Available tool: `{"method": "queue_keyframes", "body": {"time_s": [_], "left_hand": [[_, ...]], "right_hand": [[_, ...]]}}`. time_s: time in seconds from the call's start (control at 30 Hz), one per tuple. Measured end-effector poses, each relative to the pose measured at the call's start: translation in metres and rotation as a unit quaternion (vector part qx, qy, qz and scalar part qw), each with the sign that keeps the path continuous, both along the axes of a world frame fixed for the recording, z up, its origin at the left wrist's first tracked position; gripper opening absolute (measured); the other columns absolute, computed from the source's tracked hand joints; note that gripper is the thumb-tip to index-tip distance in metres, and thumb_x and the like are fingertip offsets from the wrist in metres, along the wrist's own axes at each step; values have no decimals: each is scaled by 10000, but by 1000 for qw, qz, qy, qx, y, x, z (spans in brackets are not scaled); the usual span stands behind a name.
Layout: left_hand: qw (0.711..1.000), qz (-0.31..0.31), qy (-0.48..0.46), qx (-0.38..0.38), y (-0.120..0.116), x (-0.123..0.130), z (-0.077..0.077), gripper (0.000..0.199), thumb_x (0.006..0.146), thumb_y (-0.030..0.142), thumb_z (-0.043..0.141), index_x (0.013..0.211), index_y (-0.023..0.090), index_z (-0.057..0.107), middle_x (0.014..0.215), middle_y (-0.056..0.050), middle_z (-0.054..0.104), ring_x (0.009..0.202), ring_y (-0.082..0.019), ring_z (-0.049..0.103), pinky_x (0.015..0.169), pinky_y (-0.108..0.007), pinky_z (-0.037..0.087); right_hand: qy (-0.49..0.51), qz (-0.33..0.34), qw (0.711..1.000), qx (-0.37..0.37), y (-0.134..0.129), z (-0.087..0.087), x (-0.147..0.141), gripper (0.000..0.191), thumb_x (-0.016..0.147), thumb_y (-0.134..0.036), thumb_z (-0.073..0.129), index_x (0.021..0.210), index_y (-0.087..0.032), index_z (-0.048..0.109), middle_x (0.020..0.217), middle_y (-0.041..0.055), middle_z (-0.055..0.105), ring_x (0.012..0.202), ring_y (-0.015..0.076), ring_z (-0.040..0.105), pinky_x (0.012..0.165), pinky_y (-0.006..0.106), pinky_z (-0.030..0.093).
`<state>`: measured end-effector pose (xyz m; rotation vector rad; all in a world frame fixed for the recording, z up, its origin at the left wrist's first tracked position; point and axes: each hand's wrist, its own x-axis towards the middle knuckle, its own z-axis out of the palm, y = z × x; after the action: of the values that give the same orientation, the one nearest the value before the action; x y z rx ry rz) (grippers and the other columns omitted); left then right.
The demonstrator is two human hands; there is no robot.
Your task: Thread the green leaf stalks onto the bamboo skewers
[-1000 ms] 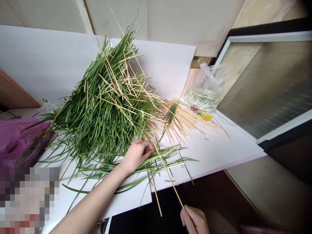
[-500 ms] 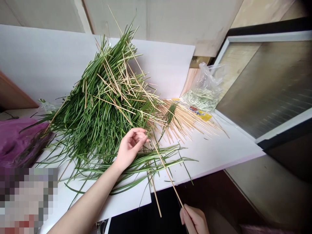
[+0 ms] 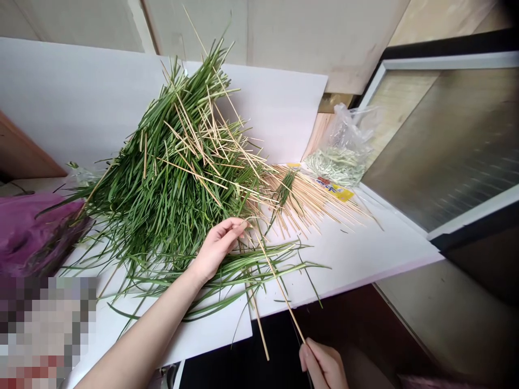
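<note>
Grass blades (image 3: 162,200), long, flat and glossy green, lie heaped toward the back-left of a white board (image 3: 357,259), crossed by loose thin bamboo skewers (image 3: 308,202) that fan out to the pile's right. Left hand (image 3: 217,251) at the pile's front edge: fingers (image 3: 229,232) loosely curled and slightly apart, tips among the blades. Right hand (image 3: 324,364), cut off by the lower frame edge: fingers closed on one long skewer (image 3: 279,289) reaching toward the pile. Yellow packet (image 3: 334,189) partly under the skewers; clear plastic bag (image 3: 340,156) of pale green stems at the back-right corner. Purple bag (image 3: 30,235) at the left edge; pixelated patch (image 3: 44,335) hides the lower-left corner.
</note>
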<state>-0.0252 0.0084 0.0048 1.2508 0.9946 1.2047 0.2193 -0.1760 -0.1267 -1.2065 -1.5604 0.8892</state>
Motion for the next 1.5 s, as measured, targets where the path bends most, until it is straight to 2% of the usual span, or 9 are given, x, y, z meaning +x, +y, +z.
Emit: {"method": "queue_keyframes", "body": {"time_s": [0.17,0.27,0.33,0.57,0.7,0.87,1.13,1.27,1.5], "left_hand": [[999,2,40,23,-1,1,-2,327,844,491,717,895,169,750,679,13,570,489,-65,385,428,-193,276],[999,0,43,15,-1,2,-1,328,794,477,769,878,161,755,671,3,595,549,-91,484,473,-189,391],[999,3,47,9,-1,2,-1,340,763,464,795,888,151,756,684,-4,614,568,-96,510,482,-186,416],[998,-40,55,11,0,2,-6,394,868,440,676,1136,153,642,864,-37,667,558,-80,533,448,-171,418],[997,-52,61,21,1,2,-8,287,907,382,574,1083,156,594,888,-35,641,554,-81,546,425,-168,426],[995,-60,71,23,0,3,-7,244,866,292,550,1072,164,582,908,-30,632,548,-75,547,412,-159,418],[992,-69,102,38,-1,3,-9,334,905,415,642,1133,173,610,876,-15,602,557,-65,522,408,-144,382],[993,-51,102,40,-1,4,-8,358,854,448,712,1065,162,667,818,-5,579,571,-78,535,428,-157,427],[995,-27,89,34,-2,5,-3,351,844,472,714,954,141,675,749,1,581,584,-94,555,466,-182,487]], "right_hand": [[0,-2,1000,-6,0,-2,1,539,1099,-420,374,609,-219,468,530,-17,463,447,138,454,469,265,329],[-2,-2,1000,-5,0,-2,0,540,1103,-420,367,613,-217,464,531,-20,461,450,135,449,472,265,324],[-2,-2,1000,-5,0,-1,0,544,1107,-421,360,613,-218,462,534,-20,460,451,134,447,473,267,322],[0,-8,1000,8,0,1,-1,553,1103,-426,374,606,-216,497,526,-11,482,444,137,457,460,267,336],[-5,-5,1000,6,0,-1,0,547,1102,-418,367,606,-218,482,526,-16,466,445,139,451,464,269,325],[-6,0,1000,8,-1,-5,1,525,1106,-387,364,621,-215,471,537,-19,467,457,134,451,480,263,326],[-1,10,1000,0,0,-4,1,507,1109,-384,355,639,-220,451,549,-25,460,465,137,444,488,267,316],[-1,12,1000,-5,-1,-3,1,510,1112,-390,350,640,-222,447,553,-25,455,472,140,440,494,271,314],[9,14,1000,-12,-2,-7,1,496,1112,-393,358,654,-222,445,565,-30,451,473,136,433,498,271,301]]}}
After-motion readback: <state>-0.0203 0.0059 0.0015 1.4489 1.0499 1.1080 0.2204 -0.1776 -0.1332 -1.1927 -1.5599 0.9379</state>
